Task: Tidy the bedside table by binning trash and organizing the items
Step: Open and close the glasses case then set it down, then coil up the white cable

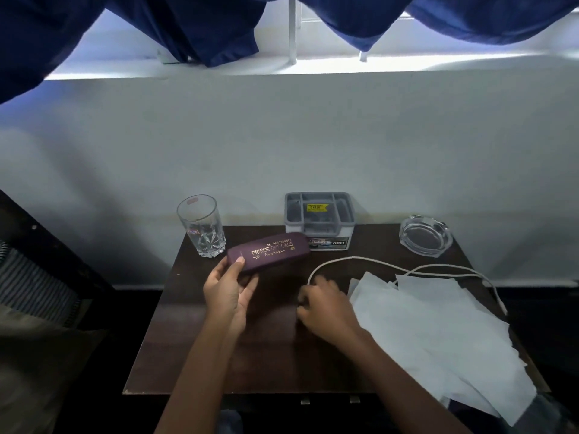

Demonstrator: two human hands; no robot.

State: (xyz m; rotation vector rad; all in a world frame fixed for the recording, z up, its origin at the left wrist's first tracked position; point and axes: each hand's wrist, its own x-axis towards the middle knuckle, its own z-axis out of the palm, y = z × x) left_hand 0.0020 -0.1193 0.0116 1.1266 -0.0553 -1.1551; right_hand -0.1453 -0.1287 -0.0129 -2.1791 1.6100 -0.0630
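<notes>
Left hand (228, 296) at centre-left has the purple spectacle case (268, 252), thumb on top of its near end and fingers curled underneath, so the far end juts out toward the middle of the frame with nothing under it. Just left of that grip stands the empty drinking glass (200, 227), near the back left corner of the counter (219, 355). That's the first worry: one careless swing of the case and the glass gets clipped and goes over.

Moving right, the grey organiser box (319, 220) sits against the wall, just behind the case's far end. It looks like the likely home for small items, though the case seems too long for its compartments.

Right hand (326, 308) is low on the counter, fingers curled, right at the near end of the white cable (376, 264). It's blurred, and I can't tell whether it is pinching the cable or only resting beside it.

Here's the second risk: that cable loops back and runs over the loose paper sheets (438, 333) at lower right, which overhang the counter's edge. Pull the cable hard and the sheets may slide off.

Far right at the back, the glass ashtray (426, 238) sits close to the cable's loop, so a snagged cable could nudge it too.
</notes>
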